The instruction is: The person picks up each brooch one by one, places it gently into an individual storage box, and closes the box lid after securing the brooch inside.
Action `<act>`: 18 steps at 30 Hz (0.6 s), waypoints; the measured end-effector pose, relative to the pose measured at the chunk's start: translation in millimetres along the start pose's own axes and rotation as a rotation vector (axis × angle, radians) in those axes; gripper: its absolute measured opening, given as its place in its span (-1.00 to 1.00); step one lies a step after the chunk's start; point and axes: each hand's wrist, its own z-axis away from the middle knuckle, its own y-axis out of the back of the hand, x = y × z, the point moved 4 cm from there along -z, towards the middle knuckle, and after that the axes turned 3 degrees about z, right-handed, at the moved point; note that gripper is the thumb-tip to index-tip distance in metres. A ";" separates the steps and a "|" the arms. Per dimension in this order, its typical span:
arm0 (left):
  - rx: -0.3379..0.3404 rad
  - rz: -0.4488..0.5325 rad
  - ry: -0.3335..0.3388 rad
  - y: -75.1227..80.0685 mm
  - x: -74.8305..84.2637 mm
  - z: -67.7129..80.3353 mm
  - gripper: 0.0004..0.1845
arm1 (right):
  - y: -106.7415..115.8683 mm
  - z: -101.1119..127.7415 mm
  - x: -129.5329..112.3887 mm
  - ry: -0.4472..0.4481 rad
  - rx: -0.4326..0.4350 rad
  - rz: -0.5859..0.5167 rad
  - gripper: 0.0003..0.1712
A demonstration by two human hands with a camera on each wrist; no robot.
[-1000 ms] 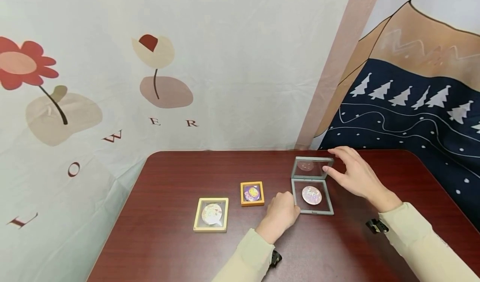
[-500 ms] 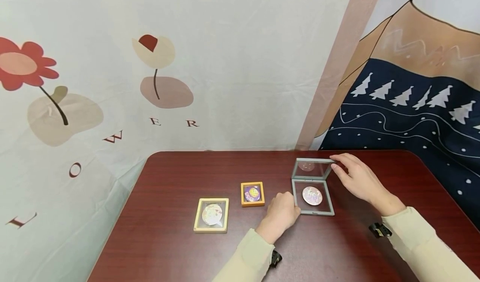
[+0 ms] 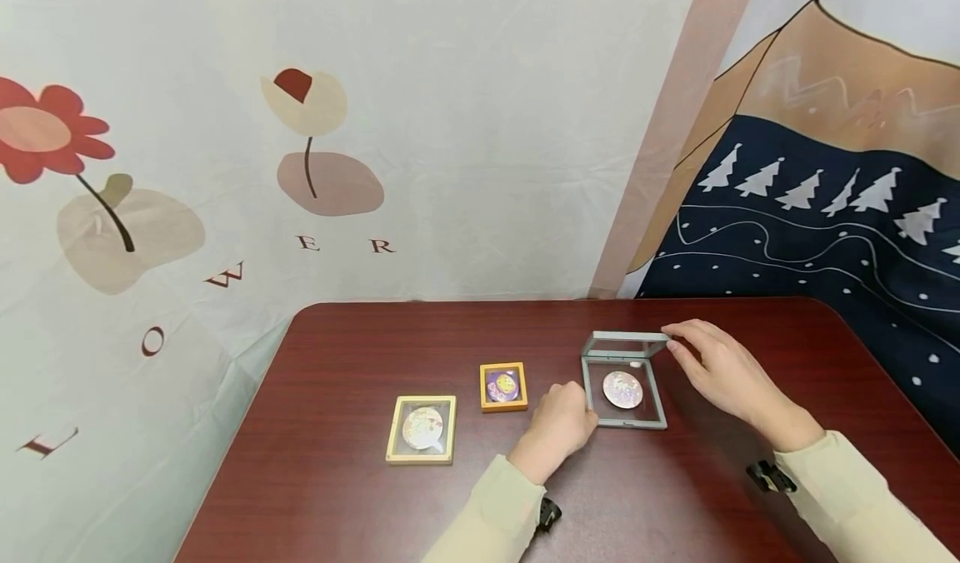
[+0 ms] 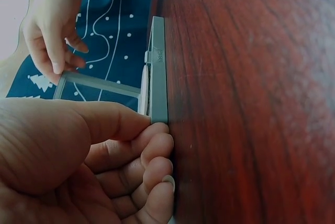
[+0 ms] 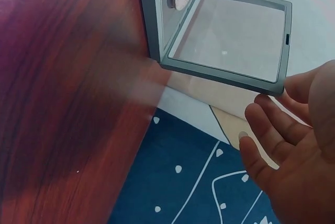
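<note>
A grey display case point(image 3: 625, 424) with clear panels stands hinged open on the table, its lid point(image 3: 624, 336) raised at the back. Inside its base lies a round, shiny pinkish-white badge point(image 3: 622, 390). My left hand point(image 3: 561, 425) pinches the base's front left corner, thumb point(image 4: 123, 122) on top and the other fingers curled beside the table. With my right hand point(image 3: 727, 371) I pinch the lid's upper right corner between thumb and fingertips. In the right wrist view the lid frame point(image 5: 225, 79) stands steeply away from the base.
Left of the case sits a small orange display case point(image 3: 504, 407) holding a purple and yellow round badge. Further left and nearer is a pale yellow display case point(image 3: 421, 460) with a whitish round badge. A printed cloth point(image 3: 480, 130) hangs behind the dark red-brown table point(image 3: 337, 496).
The lid has swung forward toward the base and looks narrower from above. My right hand moved with it, now pinching its corner; my left hand stays at the base's corner.
</note>
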 end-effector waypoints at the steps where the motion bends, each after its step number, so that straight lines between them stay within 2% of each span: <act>1: -0.003 -0.004 0.000 0.3 0.1 -0.1 -0.53 | 0.3 1.4 -0.9 0.007 0.001 0.002 -0.71; 10: -0.011 -0.011 -0.005 -1.2 0.3 -1.4 -0.49 | -0.9 17.7 -5.0 0.035 -0.007 0.038 -0.72; 18: -0.014 0.006 -0.016 -2.7 -2.2 -3.0 -0.48 | -5.5 34.5 -7.5 -0.048 -0.090 0.004 -0.71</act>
